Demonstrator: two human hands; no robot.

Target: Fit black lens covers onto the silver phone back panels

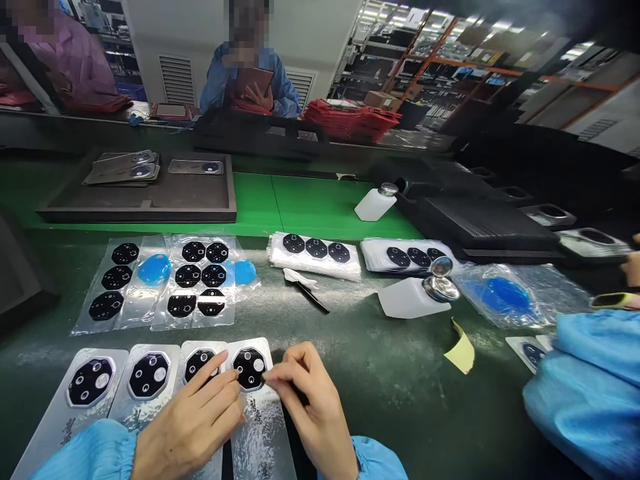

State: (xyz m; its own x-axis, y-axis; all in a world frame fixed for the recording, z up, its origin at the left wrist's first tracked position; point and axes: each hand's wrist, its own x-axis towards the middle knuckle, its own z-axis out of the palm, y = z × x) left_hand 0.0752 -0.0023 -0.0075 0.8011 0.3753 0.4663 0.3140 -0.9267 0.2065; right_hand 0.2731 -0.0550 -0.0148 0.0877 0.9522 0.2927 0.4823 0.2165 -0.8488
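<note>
Silver panel: lay point(263, 437) right under the grip, with its black octagonal plate point(249, 360) between the two hands.
Right hand: point(315, 400) thumb and forefinger pressed together at the plate's right edge; whether anything thin was caught between them, I could not tell.
Left hand: point(197, 413) fingers extended and slightly spread, palm down, fingertips at the plate's left edge; it pinched nothing visible.
Three other panels: point(53, 417) in a row left of the pinch, the nearest partly under the left hand.
Film sheets: point(134, 310) beyond the left hand, bearing black discs.
Disc stacks: point(320, 265) two, beyond the pinch, one further right.
Black tool: point(314, 298) between pinch and stacks, its far end against a white wipe point(300, 277).
Near bottle: point(407, 299) beyond the right hand, to its right, lying tilted in view.
Yellow paper: point(461, 353) right of the right hand, curled.
Blue sleeve: point(585, 393) another person's, well right of the grip.
</note>
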